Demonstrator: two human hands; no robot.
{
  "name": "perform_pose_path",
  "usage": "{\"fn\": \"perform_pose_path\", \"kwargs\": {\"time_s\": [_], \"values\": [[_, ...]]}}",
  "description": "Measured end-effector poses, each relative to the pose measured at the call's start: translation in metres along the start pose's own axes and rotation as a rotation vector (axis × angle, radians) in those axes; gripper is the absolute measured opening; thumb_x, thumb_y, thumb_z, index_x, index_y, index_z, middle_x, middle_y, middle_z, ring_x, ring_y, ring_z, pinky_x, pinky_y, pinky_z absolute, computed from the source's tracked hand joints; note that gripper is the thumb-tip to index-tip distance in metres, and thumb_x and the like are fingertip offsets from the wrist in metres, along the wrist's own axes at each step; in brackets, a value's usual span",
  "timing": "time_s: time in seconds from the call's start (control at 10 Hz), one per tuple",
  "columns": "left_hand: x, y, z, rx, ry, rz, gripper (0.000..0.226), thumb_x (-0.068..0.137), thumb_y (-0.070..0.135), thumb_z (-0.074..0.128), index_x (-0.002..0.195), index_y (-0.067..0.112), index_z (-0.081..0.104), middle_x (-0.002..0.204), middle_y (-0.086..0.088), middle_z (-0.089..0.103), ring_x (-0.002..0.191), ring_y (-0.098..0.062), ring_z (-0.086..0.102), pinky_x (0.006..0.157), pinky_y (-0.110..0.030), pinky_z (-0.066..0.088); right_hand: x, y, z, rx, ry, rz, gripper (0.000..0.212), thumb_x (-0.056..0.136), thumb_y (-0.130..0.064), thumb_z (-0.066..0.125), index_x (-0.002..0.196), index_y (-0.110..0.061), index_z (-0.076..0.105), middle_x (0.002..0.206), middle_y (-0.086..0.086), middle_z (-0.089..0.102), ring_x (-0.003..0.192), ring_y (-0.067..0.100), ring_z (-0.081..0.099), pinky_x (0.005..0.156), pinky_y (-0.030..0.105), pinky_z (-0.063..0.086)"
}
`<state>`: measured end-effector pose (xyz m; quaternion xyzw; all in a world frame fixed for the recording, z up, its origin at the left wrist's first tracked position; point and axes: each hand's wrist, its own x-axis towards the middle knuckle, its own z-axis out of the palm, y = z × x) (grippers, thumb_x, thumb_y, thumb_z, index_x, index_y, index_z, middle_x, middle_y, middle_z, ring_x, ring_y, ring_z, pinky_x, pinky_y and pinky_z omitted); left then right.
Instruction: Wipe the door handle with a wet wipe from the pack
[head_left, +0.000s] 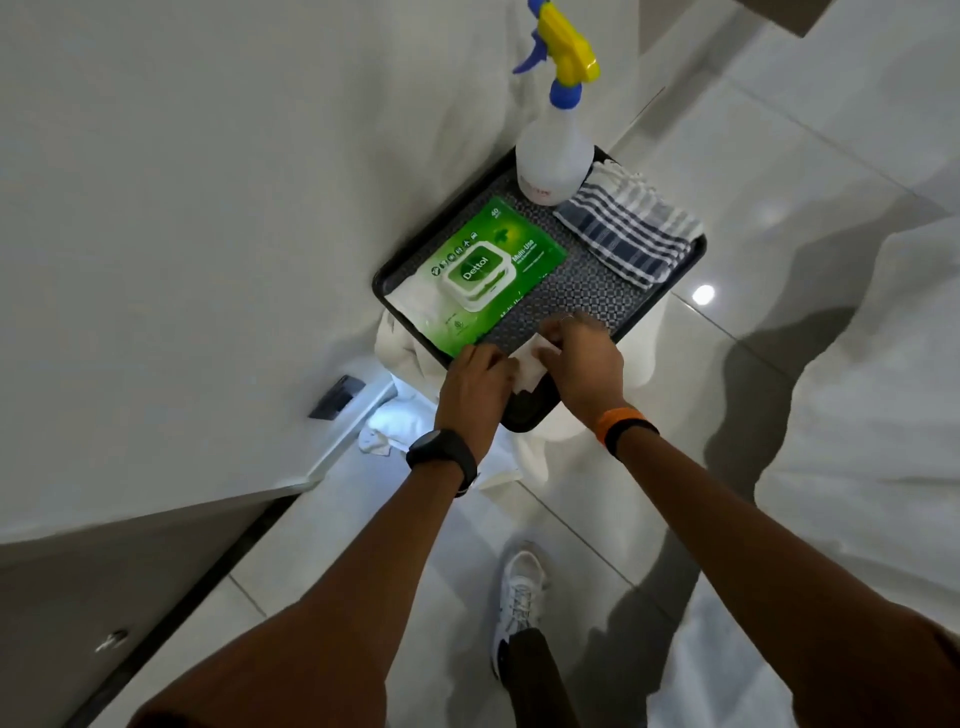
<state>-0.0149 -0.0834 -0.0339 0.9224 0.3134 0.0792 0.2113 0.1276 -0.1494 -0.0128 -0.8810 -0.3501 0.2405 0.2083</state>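
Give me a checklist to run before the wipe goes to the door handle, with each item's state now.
1. Wipe out of the pack: ok, it is held over the tray's near edge.
2. Both hands on the wipe: ok, left hand and right hand grip it from either side.
3. Pack lid shut so the rest stay wet: ok, the flap looks closed.
4. Wipe unfolded for wiping: cannot tell, the hands hide most of it.
5. Door handle in reach: cannot tell, only a small metal fitting shows at lower left.
6. Spray bottle and cloth clear of the hands: ok, both sit at the tray's far end.
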Motion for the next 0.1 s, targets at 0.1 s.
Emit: {"fn": "perform_pose_path", "kwargs": {"time_s": [0.1], "values": [[-0.0038, 0.0001, -0.0027, 0.046, 0.056, 0.002, 0.017, 0.080, -0.004, 0.073, 0.095, 0.004, 0.073, 0.096, -0.014, 0.068, 0.090, -0.035, 0.061, 0.076, -0.047, 0.056, -0.0064, 0.0008, 0.0038, -0.179, 0.125, -0.149, 0.037, 0.091, -0.019, 0.069, 0.126, -0.010, 0.062, 0.126, 0.018, 0.057, 0.118, 0.037, 0.053, 0.084, 0.049, 0.055]]}}
